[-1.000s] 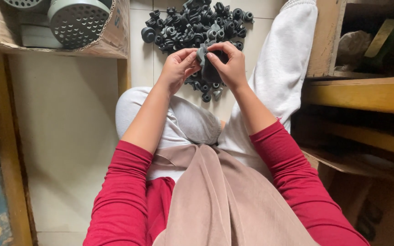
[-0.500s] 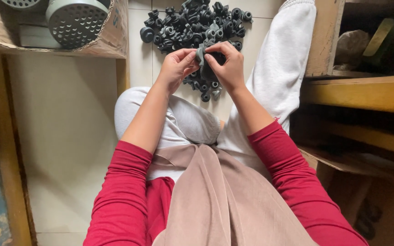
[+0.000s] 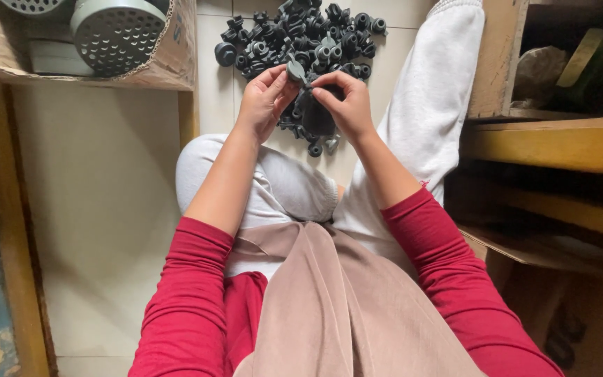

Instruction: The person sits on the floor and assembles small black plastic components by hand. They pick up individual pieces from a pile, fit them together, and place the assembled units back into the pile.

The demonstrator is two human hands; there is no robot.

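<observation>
Little has shifted in the past second: both hands stay raised together over the pile of dark rubber parts [image 3: 301, 31] on the tiled floor [image 3: 106, 209], the fingers only slightly rearranged around the piece between them. Seen from the head camera, the left hand [image 3: 263, 101] pinches a small grey rubber cap [image 3: 296, 70] between thumb and fingertips, its grip nearly closed on the cap's edge. The right hand [image 3: 343, 105] meets it from the other side, fingers curled tightly about a darker rubber piece [image 3: 317, 115] that hangs below the knuckles; whether cap and dark piece are joined cannot be told. Both pieces are held just above the near edge of the pile, where a few loose parts lie scattered by the person's bent knee in pale trousers [image 3: 273, 181]. Red sleeves [image 3: 190, 293] cover both forearms to the elbow, and a beige cloth [image 3: 343, 307] drapes down the lap. At upper left a cardboard box [image 3: 176, 63] holds round perforated grey housings [image 3: 116, 31]. Wooden shelves [image 3: 553, 139] stand to the right.
</observation>
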